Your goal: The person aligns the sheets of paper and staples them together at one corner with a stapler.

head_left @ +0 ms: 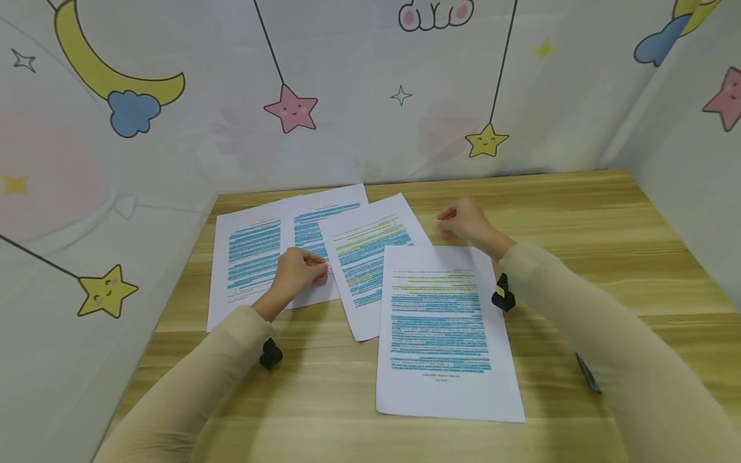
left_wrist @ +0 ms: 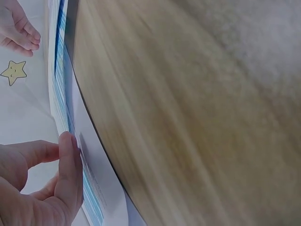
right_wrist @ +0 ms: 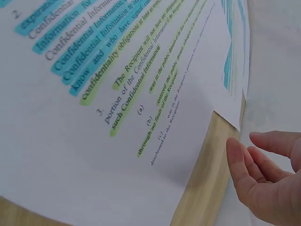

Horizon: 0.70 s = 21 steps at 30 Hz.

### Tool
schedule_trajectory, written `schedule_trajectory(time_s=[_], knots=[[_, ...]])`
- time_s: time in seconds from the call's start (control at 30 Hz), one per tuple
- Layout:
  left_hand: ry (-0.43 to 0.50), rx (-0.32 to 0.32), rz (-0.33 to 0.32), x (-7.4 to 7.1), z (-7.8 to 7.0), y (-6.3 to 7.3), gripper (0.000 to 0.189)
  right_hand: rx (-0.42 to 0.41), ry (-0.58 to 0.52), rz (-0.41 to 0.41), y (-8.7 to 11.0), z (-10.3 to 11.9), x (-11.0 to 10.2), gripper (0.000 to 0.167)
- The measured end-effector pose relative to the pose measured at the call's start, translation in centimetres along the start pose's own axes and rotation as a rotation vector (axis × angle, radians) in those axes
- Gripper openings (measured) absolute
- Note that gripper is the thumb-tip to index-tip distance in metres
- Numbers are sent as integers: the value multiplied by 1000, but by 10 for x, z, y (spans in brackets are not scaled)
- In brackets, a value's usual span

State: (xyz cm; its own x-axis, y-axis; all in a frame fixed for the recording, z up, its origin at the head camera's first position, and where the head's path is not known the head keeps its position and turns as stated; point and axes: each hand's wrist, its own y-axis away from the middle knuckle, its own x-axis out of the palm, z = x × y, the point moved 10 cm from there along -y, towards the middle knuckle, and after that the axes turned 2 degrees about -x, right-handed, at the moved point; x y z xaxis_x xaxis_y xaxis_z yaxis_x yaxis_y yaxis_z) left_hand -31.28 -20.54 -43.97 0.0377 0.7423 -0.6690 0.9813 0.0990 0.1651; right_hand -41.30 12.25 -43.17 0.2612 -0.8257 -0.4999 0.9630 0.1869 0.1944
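Note:
Printed sheets with blue highlighting lie fanned on the table: a left sheet (head_left: 246, 257), a second sheet (head_left: 315, 212) beside it, and a third sheet (head_left: 373, 257) overlapping the second. Nearest me, a front sheet (head_left: 442, 328) with yellow-green and blue highlighting covers part of the third. My left hand (head_left: 299, 273) hovers over the second sheet, thumb and index tips close together, close to the third sheet's left edge. Past the front sheet's far edge, my right hand (head_left: 467, 224) is raised with loosely bent fingers; the right wrist view shows a gap between its thumb and fingers (right_wrist: 244, 172).
A small dark object (head_left: 588, 373) lies on the wooden table (head_left: 579, 244), partly behind the right sleeve. White cloth (head_left: 359, 141) printed with stars and moons hangs along the back and sides. Each wrist carries a black camera (head_left: 271, 354).

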Motion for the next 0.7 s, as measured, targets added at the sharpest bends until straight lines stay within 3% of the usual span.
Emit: schedule_trajectory(time_s=[0.27,0.5,0.7], knots=[[-3,0,-3,0,-3,0,17,0,47,-19,-19,3,14,20],[40,-16,5,1,-3,-3,15,13,60,-19,-27,1,23,18],[13,-19,-7,1,-4,-3,16,37,37,-16,-31,0,26,20]])
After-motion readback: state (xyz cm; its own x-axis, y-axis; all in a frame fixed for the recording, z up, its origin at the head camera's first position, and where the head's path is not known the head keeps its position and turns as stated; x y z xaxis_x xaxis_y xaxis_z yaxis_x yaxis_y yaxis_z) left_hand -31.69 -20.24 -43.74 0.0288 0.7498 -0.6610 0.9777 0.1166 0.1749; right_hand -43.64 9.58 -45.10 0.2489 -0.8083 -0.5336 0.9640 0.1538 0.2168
